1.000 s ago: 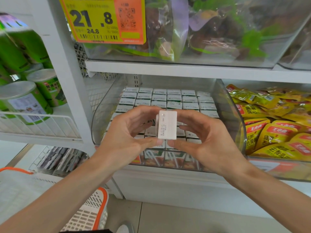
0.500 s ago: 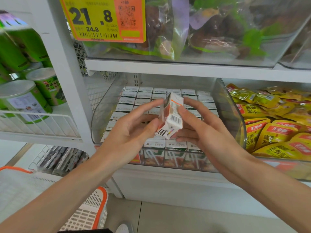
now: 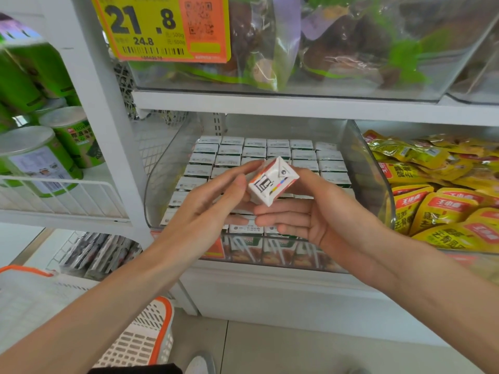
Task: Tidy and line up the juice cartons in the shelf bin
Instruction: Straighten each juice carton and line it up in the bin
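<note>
I hold one small juice carton in front of the clear shelf bin, tilted so its white folded end faces me. My left hand pinches its left side with thumb and fingers. My right hand cups it from the right and below, palm up. Rows of juice cartons stand upright in the bin, white tops up, lined in several columns. The rows nearest the front are partly hidden by my hands.
Yellow snack packets fill the bin to the right. Green canisters stand behind a white wire rail at left. A yellow price tag hangs from the upper shelf. An orange-rimmed basket sits low at left.
Both hands have turned the carton from its flat white side, past a barcode side, to its folded end. The carton has also shifted slightly right.
</note>
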The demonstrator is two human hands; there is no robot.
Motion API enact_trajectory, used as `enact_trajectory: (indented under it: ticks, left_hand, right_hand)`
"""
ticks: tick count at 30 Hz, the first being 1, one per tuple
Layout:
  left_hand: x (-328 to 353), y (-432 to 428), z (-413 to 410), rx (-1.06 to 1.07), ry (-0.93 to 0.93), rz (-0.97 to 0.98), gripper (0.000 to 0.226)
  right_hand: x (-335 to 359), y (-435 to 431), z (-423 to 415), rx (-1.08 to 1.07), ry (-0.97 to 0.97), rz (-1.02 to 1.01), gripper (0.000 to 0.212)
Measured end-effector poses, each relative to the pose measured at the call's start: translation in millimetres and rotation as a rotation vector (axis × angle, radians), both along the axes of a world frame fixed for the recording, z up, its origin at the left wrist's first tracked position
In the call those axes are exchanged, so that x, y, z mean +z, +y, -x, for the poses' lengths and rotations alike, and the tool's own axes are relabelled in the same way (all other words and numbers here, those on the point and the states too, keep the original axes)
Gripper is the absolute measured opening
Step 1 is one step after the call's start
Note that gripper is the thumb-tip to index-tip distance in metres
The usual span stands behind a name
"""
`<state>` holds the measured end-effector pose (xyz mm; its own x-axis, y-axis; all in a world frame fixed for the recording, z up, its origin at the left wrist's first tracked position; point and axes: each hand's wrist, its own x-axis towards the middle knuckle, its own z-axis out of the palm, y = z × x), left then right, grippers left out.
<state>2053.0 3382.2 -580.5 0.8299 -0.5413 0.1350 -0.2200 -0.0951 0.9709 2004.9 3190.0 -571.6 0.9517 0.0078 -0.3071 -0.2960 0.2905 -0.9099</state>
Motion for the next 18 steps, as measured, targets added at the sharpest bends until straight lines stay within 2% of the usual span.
enact_trajectory:
  ticks: [5, 9, 14, 18]
  left_hand:
    - [-3.7, 1.0, -1.7, 0.005, -0.119, -0.056, 0.042]
    - [-7.1, -0.9, -0.6, -0.006, -0.226, -0.123, 0.044]
    - [-6.2, 0.2, -0.4, -0.025, -0.197, -0.115, 0.038]
    - [-5.2, 2.1, -3.9, 0.048, -0.117, -0.047, 0.051]
  right_hand:
    - [1.0, -5.6, -1.5, 0.036, 0.104, -0.237, 0.055]
    - [-1.0, -8.1, -3.2, 0.059, 0.152, -0.276, 0.056]
    - [-4.8, -7.3, -5.7, 0.095, 0.089, -0.129, 0.053]
    - [-7.1, -10.1, -8.9, 0.074, -0.069, 0.111, 0.045]
